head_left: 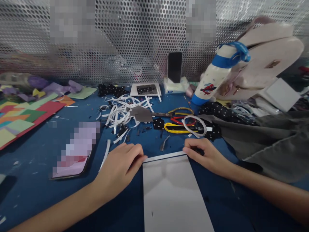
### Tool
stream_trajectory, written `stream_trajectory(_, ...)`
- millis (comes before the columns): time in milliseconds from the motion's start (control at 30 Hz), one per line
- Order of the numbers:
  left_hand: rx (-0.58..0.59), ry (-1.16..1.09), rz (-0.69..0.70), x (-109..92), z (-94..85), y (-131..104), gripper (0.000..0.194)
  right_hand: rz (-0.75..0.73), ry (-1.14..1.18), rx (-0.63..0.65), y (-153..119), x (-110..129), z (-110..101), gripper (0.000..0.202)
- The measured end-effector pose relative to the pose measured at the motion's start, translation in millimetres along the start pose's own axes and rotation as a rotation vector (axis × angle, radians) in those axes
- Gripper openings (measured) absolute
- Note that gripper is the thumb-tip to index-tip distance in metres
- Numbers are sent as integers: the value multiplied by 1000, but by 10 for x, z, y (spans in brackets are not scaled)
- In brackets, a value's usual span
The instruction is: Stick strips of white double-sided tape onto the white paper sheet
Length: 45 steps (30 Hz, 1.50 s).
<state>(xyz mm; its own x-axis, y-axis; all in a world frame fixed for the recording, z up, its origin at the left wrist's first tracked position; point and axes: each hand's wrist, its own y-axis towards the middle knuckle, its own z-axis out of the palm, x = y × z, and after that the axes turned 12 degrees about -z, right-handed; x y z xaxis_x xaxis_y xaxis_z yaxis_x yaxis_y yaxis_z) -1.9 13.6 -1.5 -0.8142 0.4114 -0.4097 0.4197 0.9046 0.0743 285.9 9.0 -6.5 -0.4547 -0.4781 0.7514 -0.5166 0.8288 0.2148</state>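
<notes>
A narrow white paper strip [166, 156] runs along the far end of a white sheet [175, 193], with a thin dark line between the two. My left hand [122, 164] is closed, thumb and forefinger pinching the strip's left end. At the strip's other end, my right hand [205, 156] pinches it the same way, fingers curled. The sheet lies on the blue table [120, 206] between my forearms, its near end out of view. Beyond my hands lie a yellow box cutter [176, 128], scissors [180, 112] and a white ring-shaped roll [194, 125].
A phone [79, 151] lies left of my left hand. Curled paper strips [120, 111] are heaped behind it. Coloured paper [29, 117] covers the far left. A bottle [214, 75], a pale bag [263, 61] and grey cloth [267, 141] occupy the right. A perforated metal panel [140, 38] closes the back.
</notes>
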Motion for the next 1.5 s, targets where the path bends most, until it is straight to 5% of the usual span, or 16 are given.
stream_trajectory(700, -154, 439, 493, 63, 123, 33, 19, -194, -395, 152, 68, -131, 85, 33)
stream_trajectory(1500, 80, 272, 273, 10, 99, 91, 21, -210, -517, 172, 73, -123, 132, 27)
